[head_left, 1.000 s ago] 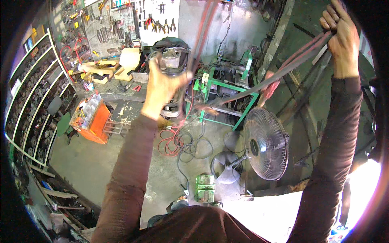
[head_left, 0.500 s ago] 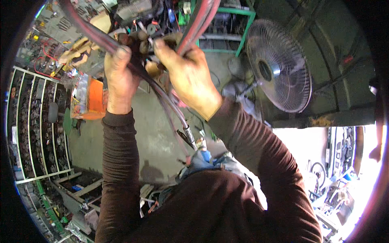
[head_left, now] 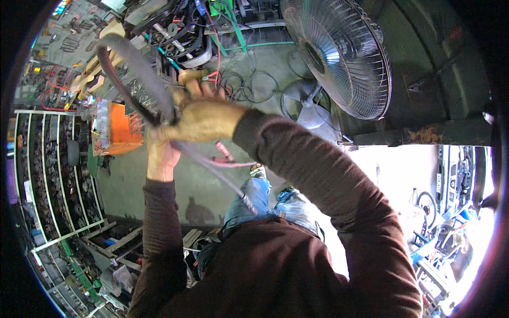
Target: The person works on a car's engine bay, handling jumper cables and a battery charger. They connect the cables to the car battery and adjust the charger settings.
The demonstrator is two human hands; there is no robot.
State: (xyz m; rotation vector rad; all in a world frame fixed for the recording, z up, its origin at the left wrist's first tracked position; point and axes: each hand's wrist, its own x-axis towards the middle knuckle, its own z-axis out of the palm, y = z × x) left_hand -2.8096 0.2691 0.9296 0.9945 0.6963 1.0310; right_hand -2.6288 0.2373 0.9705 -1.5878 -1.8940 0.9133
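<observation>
A thick black and red cable [head_left: 124, 90], smeared by motion, forms a loop above my hands at the left. My left hand [head_left: 161, 159] is closed around the gathered cable at the loop's base. Across it lies my right hand [head_left: 212, 117], blurred, its thumb side against the cable; some fingers point away from me, and their grip is unclear. One blurred cable end [head_left: 222, 183] hangs toward my lap. A reddish cable [head_left: 233, 164] hangs below my hands, beside a pink-red grip-like piece [head_left: 224, 151].
A large pedestal fan [head_left: 339, 58] stands at the far right, its base on the floor. Loose cable coils [head_left: 249, 87] lie beyond my hands. An orange box [head_left: 124, 127] and a white-framed rack of parts [head_left: 53, 175] are at the left. Dark panels border the right.
My right hand has moved left, onto my left hand. The cable, formerly rising from both hands, now makes a loop at the left. The view has shifted.
</observation>
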